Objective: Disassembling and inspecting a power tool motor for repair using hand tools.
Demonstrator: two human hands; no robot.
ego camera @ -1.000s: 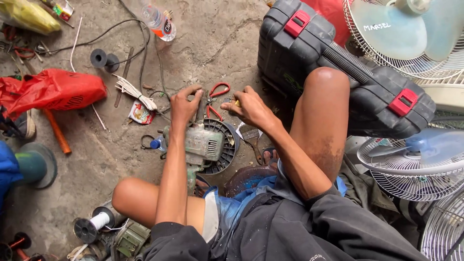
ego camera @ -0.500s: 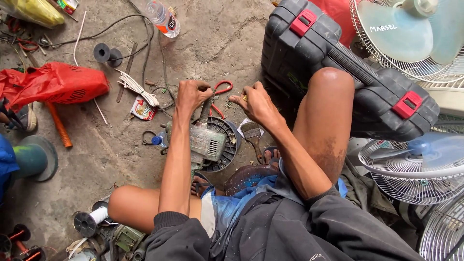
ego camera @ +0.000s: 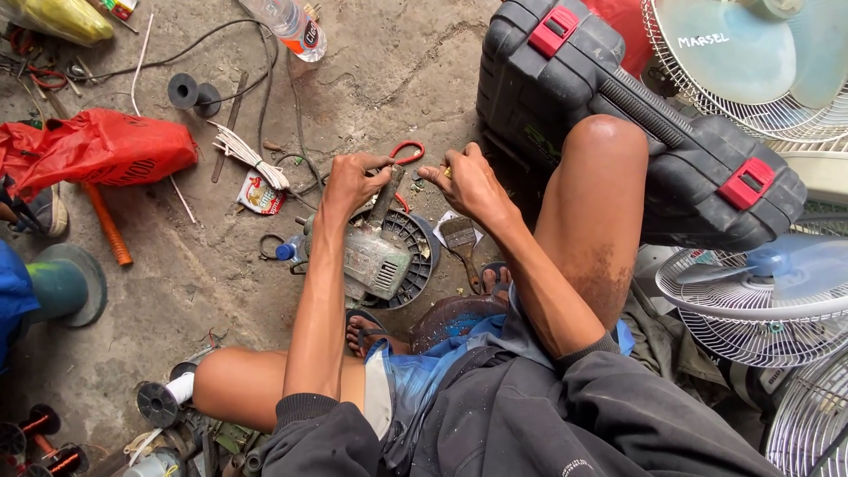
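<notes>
Your left hand [ego camera: 353,181] is closed around a dark tool handle [ego camera: 385,196] over the fan motor [ego camera: 375,261]. Your right hand [ego camera: 468,181] pinches something small. The black case [ego camera: 618,115] crowds your right knee.

I am sitting on the bare concrete floor [ego camera: 203,291] of a little repair shop where fans get fixed. The landmark is the big black tool case [ego camera: 618,115] with red clips, leaning by my knee. Just behind it and beside it are fans [ego camera: 751,291] with wire cages, some stacked up. In front of the case lies a fan motor [ego camera: 375,261] on a round black grille, with a paint brush [ego camera: 461,240] next to it. Farther from the case are red-handled pliers [ego camera: 408,152], loose wires [ego camera: 247,152], black spools [ego camera: 184,90], a red plastic bag [ego camera: 97,146] and a plastic bottle [ego camera: 291,26].
</notes>
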